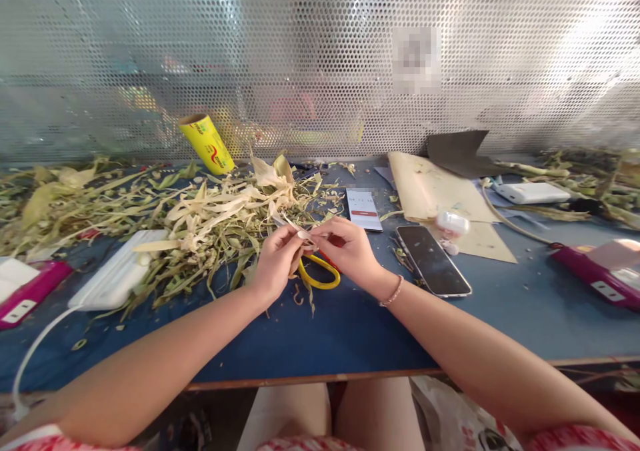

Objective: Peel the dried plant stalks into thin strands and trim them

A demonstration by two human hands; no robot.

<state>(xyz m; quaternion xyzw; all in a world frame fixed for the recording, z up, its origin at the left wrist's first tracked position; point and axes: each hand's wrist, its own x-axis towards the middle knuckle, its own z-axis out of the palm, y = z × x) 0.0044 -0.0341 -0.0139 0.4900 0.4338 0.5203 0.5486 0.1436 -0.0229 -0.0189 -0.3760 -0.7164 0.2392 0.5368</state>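
Over the front middle of the blue table, my left hand and my right hand meet with fingers pinched together. Between their fingertips is a small pale dried leaf strip, partly covered by the fingers. Just below my hands lie scissors with a yellow handle loop and some red on them; their blades are hidden. A heap of dried leaves and stalks spreads to the left and behind my left hand. On my right wrist is a beaded bracelet.
A yellow cardboard tube leans in the leaves. A lit phone and a dark phone lie to the right, near an earphone case and brown paper. White box-like devices and magenta power strips flank both sides. Perforated metal stands behind.
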